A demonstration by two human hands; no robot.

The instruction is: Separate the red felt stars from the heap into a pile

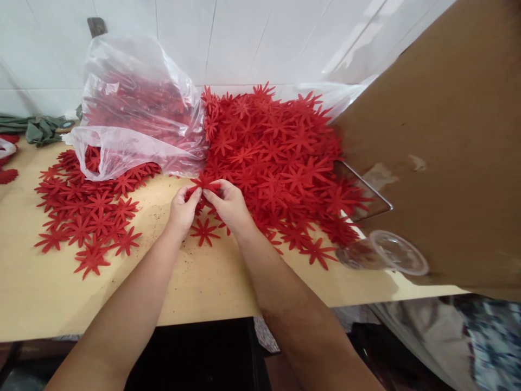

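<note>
Between my two hands is a red flower-shaped cutout (205,183) with narrow petals, raised a little above the table. My left hand (183,208) pinches its left side between thumb and fingers. On the other side my right hand (228,203) grips it the same way, the thumbs almost meeting at its centre. A single red cutout (205,232) lies flat just below my hands. Right behind them rises a large heap of the same red cutouts (268,146). A looser, flatter pile (91,212) spreads out to the left.
A clear plastic bag (138,108) full of red cutouts stands at the back left. A big brown cardboard sheet (448,146) leans on the right, with a clear plastic tub (396,252) lying on its side. Green cloth (40,129) lies far left on the pale table (195,293).
</note>
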